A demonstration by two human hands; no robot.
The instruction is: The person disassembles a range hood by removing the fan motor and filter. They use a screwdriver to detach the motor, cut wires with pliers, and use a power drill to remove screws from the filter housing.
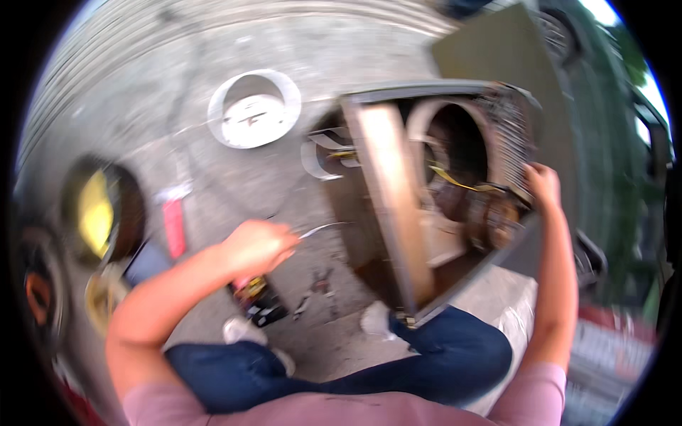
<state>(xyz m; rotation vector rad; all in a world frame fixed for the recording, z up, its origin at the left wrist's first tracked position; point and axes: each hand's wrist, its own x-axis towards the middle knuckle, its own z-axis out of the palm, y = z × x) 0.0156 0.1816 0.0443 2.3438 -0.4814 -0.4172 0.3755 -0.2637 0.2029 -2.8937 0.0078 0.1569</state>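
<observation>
A big open metal housing stands tilted in front of my right knee. Inside it are a round opening, a copper-brown motor-like part and yellow wires. My right hand is closed on the housing's right edge, beside a ribbed panel. To the left of the housing, my left hand is closed around a thin, curved, silvery piece; blur hides its exact kind. That piece points toward the housing's left wall.
On the concrete floor lie a white ring-shaped drum, a dark tub with yellow inside, a red item, pliers-like tools and a dark box of small items. A flat panel leans behind the housing.
</observation>
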